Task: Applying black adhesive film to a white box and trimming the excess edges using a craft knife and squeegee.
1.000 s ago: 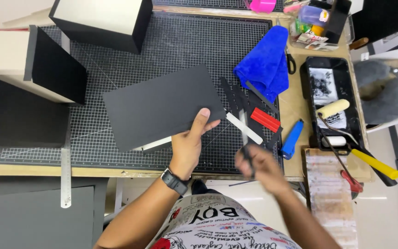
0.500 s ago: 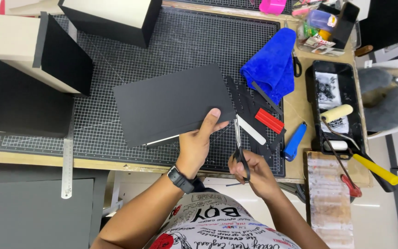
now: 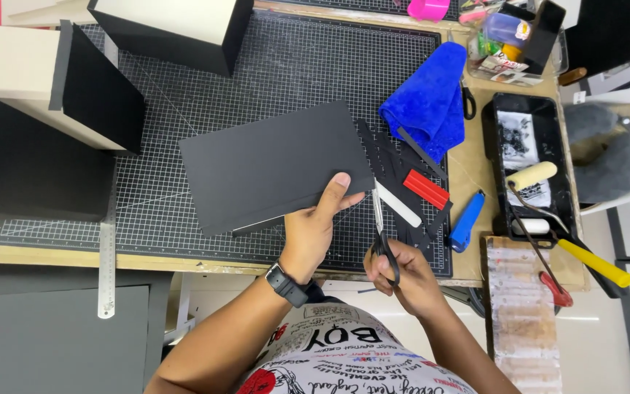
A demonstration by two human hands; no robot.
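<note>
Inside black tray, white paint roller

The card in the left hand is plain matte black. The scissors in the right hand have silver blades and black handles. The cutting mat is black with a fine white grid. Beside it lie a bright blue cloth, a red strip, a white strip and a blue knife. The tray is black — its roller cream, with a yellow handle. The tabletop is pale tan wood, the ruler silver, the shirt white with black and red print.
</note>
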